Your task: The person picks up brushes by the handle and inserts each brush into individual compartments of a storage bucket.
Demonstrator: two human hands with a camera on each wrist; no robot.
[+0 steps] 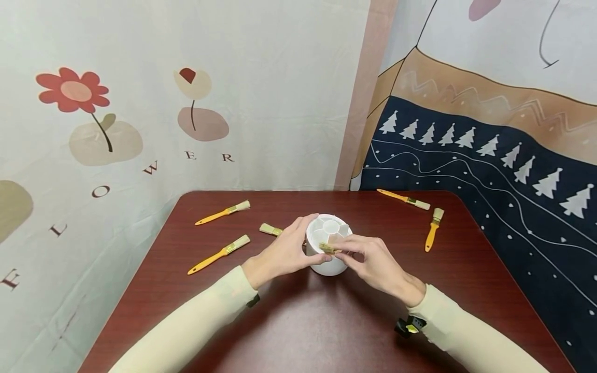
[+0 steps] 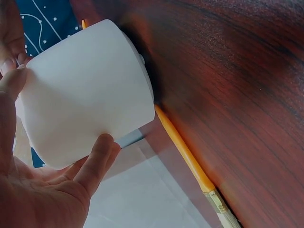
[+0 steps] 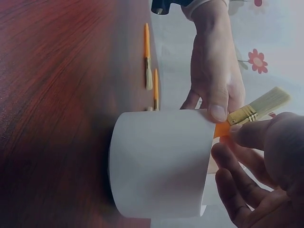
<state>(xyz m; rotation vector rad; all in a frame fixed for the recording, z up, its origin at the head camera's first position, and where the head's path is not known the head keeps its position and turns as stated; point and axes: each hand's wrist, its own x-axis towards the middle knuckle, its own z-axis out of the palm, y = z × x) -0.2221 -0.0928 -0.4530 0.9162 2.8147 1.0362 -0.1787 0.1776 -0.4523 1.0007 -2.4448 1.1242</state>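
A white round organizer with a divided top, several compartments around a central ring, stands on the table. My left hand grips it from the left, thumb at the near rim and fingers along the far side. With thumb and fingers my right hand pinches a paintbrush at the organizer's near right rim. Pale bristles and a metal band stick out above the rim; the orange handle goes down inside, its lower part hidden by the wall. Beside the organizer lies another paintbrush, partly covered by my left hand in the head view.
On the left of the dark red table lie an upper brush and a lower brush, both orange-handled. Two more, a far brush and a nearer brush, lie at the right. Printed curtains hang behind the table.
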